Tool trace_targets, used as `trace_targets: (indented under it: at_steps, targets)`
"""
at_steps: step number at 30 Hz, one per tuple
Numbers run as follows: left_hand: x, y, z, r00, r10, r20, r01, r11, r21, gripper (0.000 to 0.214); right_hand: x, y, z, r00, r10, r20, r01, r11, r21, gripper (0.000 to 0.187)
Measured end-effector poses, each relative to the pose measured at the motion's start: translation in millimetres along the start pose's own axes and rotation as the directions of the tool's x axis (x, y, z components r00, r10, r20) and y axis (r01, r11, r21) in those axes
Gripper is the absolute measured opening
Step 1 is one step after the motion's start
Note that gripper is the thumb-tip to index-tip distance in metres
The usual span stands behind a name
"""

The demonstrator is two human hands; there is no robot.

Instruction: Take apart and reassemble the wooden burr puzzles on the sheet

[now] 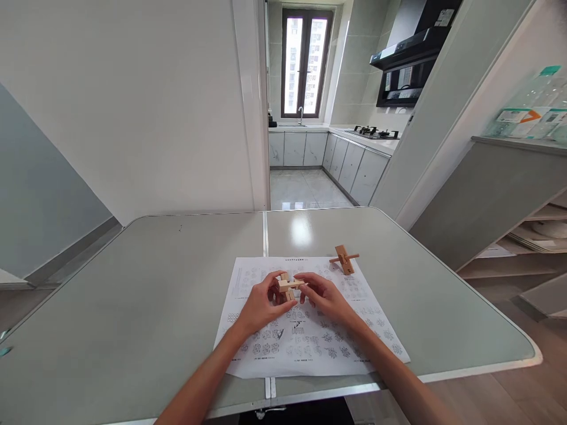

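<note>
The wooden puzzle (288, 287) is a small knot of pale, unfinished bars of square section, crossed and locked into one another at right angles. One bar lies roughly level and runs from one grip to the other. Its left part is pinched between the thumb and fingers of the left hand (261, 307), and its right end meets the fingertips of the right hand (325, 298). A second bar stands roughly upright through the middle, between the two grips, its top just above the fingertips. Whether its lower end rests on anything cannot be told.
</note>
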State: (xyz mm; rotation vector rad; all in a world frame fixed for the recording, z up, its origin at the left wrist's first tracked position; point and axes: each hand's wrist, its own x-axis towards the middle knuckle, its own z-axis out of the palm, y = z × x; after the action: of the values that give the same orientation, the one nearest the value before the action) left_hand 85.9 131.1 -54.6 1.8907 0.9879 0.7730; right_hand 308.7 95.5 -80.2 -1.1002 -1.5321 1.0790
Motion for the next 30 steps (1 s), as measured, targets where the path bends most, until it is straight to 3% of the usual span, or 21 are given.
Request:
trace_targets:
  at_steps: [10,16,21,30]
  targets:
    - [-1.4,2.1,0.8,0.999,-0.012,0.037,0.012,1.0,-0.002,0.06,-0.6,1.0,4.3,0.988,-0.121,-0.091,0.099,0.971,-0.219,0.024]
    - [-1.5,3.0,0.0,0.999,0.051,0.002,-0.051,0.999,0.006,0.058,-2.1,1.1,5.0,0.989,-0.116,-0.092,0.091,0.966,-0.242,0.023]
    - [-0.5,1.2,0.3,0.999,-0.01,0.038,0.013,0.998,-0.068,0.059,-1.2,2.9,5.2,0.991,-0.088,-0.097,0.063,0.97,-0.233,0.026]
    - [3.0,-2.0,0.2,0.997,-0.076,-0.019,0.073,0.99,-0.12,0.06,-2.8,-2.0,5.6,0.991,-0.079,-0.109,0.054,0.976,-0.211,0.035]
